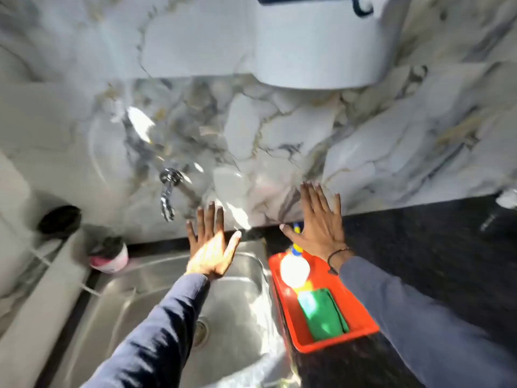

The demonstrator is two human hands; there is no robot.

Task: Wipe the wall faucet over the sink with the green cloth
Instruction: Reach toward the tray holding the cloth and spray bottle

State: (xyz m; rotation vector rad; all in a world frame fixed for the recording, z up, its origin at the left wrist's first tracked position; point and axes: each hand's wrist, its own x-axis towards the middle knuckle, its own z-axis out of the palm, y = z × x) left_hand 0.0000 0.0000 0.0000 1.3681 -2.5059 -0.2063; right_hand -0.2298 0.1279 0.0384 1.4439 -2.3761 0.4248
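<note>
- Left hand (210,252) stretched forward, flat, fingers (205,219) spread, holding nothing.
- Right hand (321,228) likewise flat, fingers splayed, empty; dark band on wrist.

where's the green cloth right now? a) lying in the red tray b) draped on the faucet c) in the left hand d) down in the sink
a: the green cloth lies in the red tray on the counter; both the left hand and right hand are open and empty.

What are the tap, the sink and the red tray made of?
The tap looks like shiny chrome metal, with mirror-bright glints. The sink seems to be brushed steel, grey with soft streaky shine. The red tray is probably plastic: even bright colour, smooth moulded rim.
</note>
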